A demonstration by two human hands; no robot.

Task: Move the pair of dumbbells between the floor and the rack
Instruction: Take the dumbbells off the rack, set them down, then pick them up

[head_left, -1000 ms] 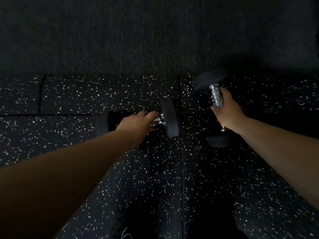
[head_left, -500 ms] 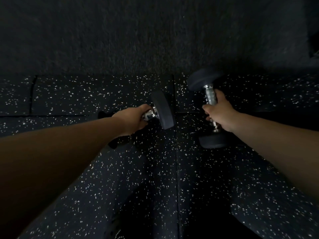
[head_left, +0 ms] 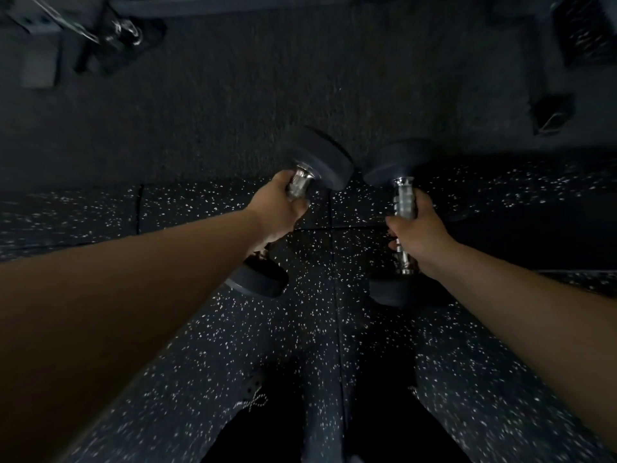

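Observation:
Two black dumbbells with chrome handles hang above the speckled rubber floor (head_left: 317,329). My left hand (head_left: 277,208) is closed round the handle of the left dumbbell (head_left: 320,162), which tilts with its far head up and to the right. My right hand (head_left: 417,228) grips the handle of the right dumbbell (head_left: 394,162), held nearly straight away from me. The two far heads sit close together at the centre. Each near head shows below its hand. No rack is in view.
Beyond the speckled mats lies dark grey carpet (head_left: 300,78). Dark gym equipment with a metal part (head_left: 110,35) stands at the top left. More dark objects (head_left: 581,31) sit at the top right. My shoes (head_left: 253,402) show at the bottom.
Both dumbbells have come up off the floor in my hands. The left one has swung from lying crosswise to pointing away from me. The view has tipped up, showing more carpet.

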